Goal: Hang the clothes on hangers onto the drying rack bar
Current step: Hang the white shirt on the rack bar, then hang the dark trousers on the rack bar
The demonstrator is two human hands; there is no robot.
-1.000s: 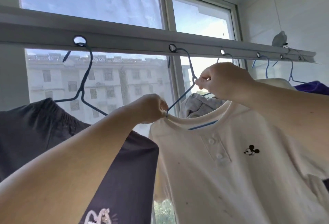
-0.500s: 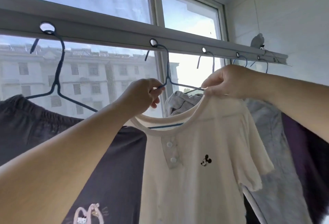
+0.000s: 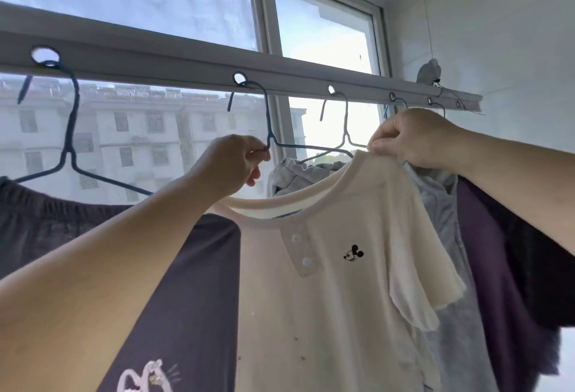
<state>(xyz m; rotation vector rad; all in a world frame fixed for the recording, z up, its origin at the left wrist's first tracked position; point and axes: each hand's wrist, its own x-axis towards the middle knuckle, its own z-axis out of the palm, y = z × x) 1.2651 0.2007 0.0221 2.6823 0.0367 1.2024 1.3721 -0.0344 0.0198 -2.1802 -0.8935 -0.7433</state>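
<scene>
White shirt (image 3: pixel 336 282) hangs straighter than before, both hands' fingers (image 3: pixel 249 158) still pinching hanger (image 3: pixel 311 147) and shoulder

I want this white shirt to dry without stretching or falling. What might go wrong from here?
1. The right hand pinches the white shirt at the shoulder seam; pulling there may stretch the collar.
2. The left shoulder looks off the blue hanger, which the left hand grips at the neck; on release the shirt may slide off.
3. The grey garment hangs close behind on the rack bar, so the two may press together and dry slowly.
</scene>
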